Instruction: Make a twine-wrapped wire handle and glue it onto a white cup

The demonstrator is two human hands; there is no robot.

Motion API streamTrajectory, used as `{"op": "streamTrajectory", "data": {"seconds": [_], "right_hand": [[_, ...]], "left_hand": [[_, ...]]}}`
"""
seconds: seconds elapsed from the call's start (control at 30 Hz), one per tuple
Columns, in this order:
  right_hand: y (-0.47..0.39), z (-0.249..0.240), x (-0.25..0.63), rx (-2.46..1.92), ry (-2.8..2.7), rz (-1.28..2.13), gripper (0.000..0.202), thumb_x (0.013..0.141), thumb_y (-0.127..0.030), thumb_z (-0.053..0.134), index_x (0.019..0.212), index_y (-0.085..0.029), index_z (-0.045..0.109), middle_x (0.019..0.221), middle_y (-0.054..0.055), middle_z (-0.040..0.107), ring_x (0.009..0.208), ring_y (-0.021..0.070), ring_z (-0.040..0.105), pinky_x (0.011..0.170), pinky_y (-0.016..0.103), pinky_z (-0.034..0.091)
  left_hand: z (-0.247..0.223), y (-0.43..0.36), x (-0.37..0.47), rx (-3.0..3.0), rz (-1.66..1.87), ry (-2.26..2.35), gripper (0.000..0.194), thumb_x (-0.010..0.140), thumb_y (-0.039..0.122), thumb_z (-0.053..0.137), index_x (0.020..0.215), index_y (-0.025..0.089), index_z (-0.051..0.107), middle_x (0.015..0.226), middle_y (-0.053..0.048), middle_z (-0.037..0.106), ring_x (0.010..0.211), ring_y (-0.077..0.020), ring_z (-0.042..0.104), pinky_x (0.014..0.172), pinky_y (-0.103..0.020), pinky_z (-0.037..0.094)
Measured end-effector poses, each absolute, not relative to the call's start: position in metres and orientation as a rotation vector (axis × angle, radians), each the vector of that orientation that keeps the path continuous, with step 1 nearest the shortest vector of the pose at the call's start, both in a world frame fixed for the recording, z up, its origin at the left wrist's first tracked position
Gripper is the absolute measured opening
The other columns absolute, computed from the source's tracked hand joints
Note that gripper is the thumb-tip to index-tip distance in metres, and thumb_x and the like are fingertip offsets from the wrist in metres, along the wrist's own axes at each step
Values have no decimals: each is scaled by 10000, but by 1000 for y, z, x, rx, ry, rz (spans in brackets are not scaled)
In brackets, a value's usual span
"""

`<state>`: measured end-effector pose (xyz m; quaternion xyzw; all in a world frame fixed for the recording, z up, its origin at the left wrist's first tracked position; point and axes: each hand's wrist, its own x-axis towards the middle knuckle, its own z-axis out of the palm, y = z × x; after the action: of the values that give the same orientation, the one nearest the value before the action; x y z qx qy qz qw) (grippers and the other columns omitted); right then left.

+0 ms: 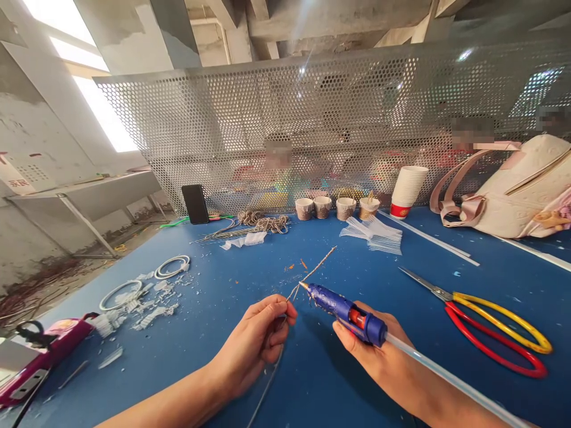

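My left hand (263, 336) pinches a thin twisted cord (319, 264) between thumb and fingers. One end of the cord sticks up to the right above the table, and a thin strand trails down below the hand. In my right hand (375, 351) is a blue hot glue gun (332, 300), its tip at the cord just beyond my left fingertips. A long clear glue stick (446, 374) runs out of the gun's back end. Fingers under the gun are partly hidden.
Scissors (450, 297) lie to the right. Farther back are cord bundles (263, 222), small cups (345, 209), a paper cup stack (408, 190), clear strips (375, 235), a phone (195, 204) and a bag (521, 190). Left are white rings (172, 267), scraps and a power strip (53, 351).
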<state>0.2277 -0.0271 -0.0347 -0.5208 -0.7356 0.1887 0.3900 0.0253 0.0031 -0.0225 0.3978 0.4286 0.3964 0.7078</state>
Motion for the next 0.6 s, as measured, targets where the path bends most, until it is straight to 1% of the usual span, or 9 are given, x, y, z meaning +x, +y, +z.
{"op": "streamTrajectory", "data": {"seconds": [0.2, 0.37, 0.6], "right_hand": [[-29, -36, 225, -1244, -1947, 524, 268, 881, -379, 424, 676, -238, 525, 549, -16, 592, 493, 150, 568, 522, 239, 469], [-27, -34, 228, -1329, -1867, 502, 308, 886, -440, 405, 682, -248, 532, 531, -7, 577, 475, 164, 560, 512, 255, 474], [-28, -35, 225, -1264, -1915, 483, 309, 893, -416, 408, 662, -239, 511, 512, -19, 565, 448, 146, 535, 493, 239, 451]], "left_hand": [[-18, 2, 27, 877, 902, 977, 199, 747, 326, 619, 697, 136, 594, 607, 34, 451, 440, -30, 217, 367, -160, 125], [-19, 2, 27, 885, 916, 992, 199, 745, 331, 626, 703, 138, 604, 592, 39, 436, 448, -37, 228, 370, -163, 125], [-23, 2, 25, 876, 902, 972, 194, 768, 326, 617, 724, 137, 616, 628, 26, 463, 454, -32, 236, 369, -154, 136]]}}
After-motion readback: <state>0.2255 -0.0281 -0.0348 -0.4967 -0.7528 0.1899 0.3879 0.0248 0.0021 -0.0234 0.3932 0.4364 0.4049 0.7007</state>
